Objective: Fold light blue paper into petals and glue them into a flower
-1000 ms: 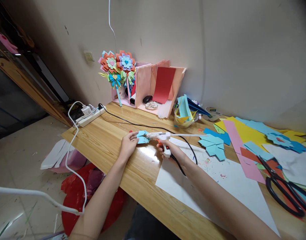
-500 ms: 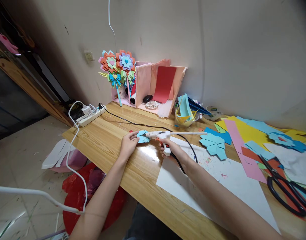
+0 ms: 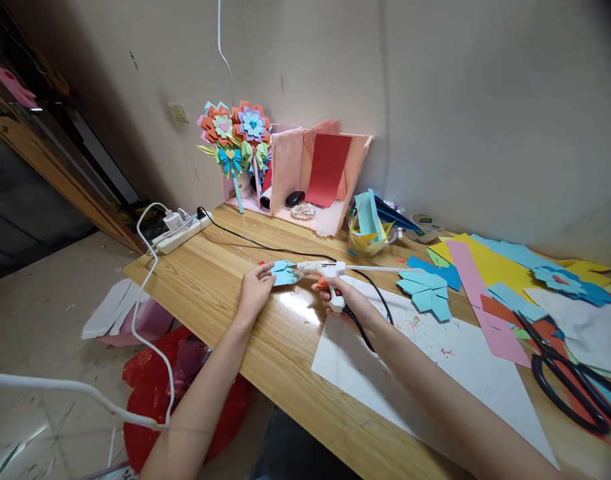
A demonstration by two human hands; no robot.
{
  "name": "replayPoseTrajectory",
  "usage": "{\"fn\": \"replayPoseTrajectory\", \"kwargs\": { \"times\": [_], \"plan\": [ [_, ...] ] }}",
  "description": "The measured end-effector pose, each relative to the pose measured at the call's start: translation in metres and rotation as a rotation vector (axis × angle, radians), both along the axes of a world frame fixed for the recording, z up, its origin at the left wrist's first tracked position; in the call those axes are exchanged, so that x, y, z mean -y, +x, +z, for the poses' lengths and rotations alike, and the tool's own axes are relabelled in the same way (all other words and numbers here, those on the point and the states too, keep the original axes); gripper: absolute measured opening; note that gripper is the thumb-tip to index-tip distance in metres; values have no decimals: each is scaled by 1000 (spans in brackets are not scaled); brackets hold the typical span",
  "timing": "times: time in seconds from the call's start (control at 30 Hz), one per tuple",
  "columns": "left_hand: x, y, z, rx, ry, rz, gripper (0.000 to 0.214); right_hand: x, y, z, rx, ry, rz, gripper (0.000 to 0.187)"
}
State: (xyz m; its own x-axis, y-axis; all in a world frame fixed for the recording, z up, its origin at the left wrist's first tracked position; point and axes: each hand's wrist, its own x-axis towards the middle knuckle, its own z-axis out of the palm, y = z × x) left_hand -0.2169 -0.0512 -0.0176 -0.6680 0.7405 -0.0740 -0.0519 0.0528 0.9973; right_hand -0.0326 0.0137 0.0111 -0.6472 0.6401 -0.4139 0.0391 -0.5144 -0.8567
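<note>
My left hand (image 3: 256, 289) pinches a light-blue paper piece (image 3: 285, 273) by its left side, just above the wooden table. In my right hand (image 3: 346, 301) is a white hot glue gun (image 3: 326, 268), fingers wrapped round its handle near the orange trigger. The gun's nozzle points left, at the right edge of the blue paper. A long white glue stick (image 3: 380, 269) sticks out of its back end. To the right, a light-blue paper flower shape (image 3: 425, 293) lies partly on a white sheet (image 3: 415, 380).
Black-handled scissors (image 3: 570, 377) and coloured paper (image 3: 500, 263) lie at the right. A clear bowl (image 3: 369, 241) holds paper scraps. Paper flowers (image 3: 252, 125) stand by a pink box (image 3: 287, 167). The gun's black cord (image 3: 265, 247) runs towards a power strip (image 3: 182, 233).
The glue gun has shifted slightly right, so its nozzle sits a little farther from my left fingers. My left hand still holds the blue paper, moved slightly left.
</note>
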Motion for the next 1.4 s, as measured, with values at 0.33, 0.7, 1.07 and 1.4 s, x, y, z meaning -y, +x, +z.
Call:
{"fn": "replayPoseTrajectory", "kwargs": {
  "times": [0.33, 0.7, 1.07, 1.4],
  "plan": [
    [-1, -5, -3, 16, 23, 35, 35, -68, -60, -26, 210, 820, -200, 35],
    [2, 0, 2, 6, 36, -107, 41, -77, -80, -32, 325, 1136, -75, 24],
    [-47, 92, 27, -150, 67, -535, 14, -42, 70, 8, 66, 326, -9, 31],
    [-80, 127, 25, 125, -63, -664, 41, -48, 113, -5, 34, 250, -198, 29]
  ]
}}
